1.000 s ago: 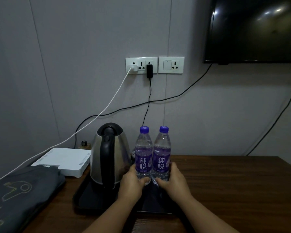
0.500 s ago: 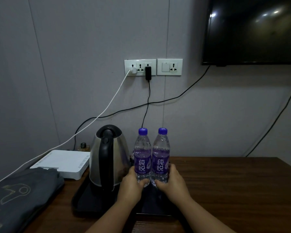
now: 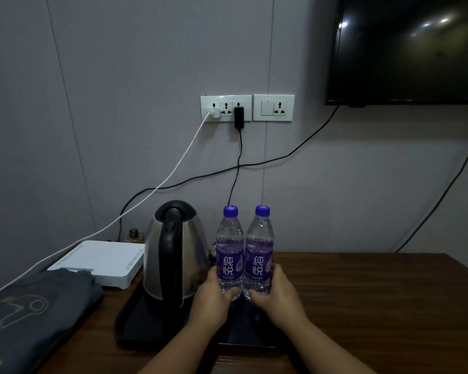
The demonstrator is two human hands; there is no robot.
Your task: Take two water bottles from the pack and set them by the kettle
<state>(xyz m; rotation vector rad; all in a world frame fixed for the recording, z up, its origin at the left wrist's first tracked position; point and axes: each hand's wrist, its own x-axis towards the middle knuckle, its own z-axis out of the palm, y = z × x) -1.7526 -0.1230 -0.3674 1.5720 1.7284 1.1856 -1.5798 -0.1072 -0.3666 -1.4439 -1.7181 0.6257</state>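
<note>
Two clear water bottles with purple labels and purple caps stand upright side by side on a black tray point(image 3: 135, 325), just right of a steel kettle point(image 3: 173, 252) with a black handle. My left hand point(image 3: 214, 300) is wrapped around the lower part of the left bottle point(image 3: 229, 247). My right hand point(image 3: 277, 295) grips the base of the right bottle point(image 3: 259, 247). The two bottles touch each other. No pack is in view.
A white router box point(image 3: 100, 261) and a folded dark cloth bag point(image 3: 30, 317) lie left of the tray. Wall sockets point(image 3: 226, 107) with a white and a black cable hang above the kettle. A television point(image 3: 405, 47) is mounted upper right. Brown wooden tabletop point(image 3: 376, 306) extends to the right.
Both hands stay on the bottles next to the kettle; only the camera view has shifted slightly.
</note>
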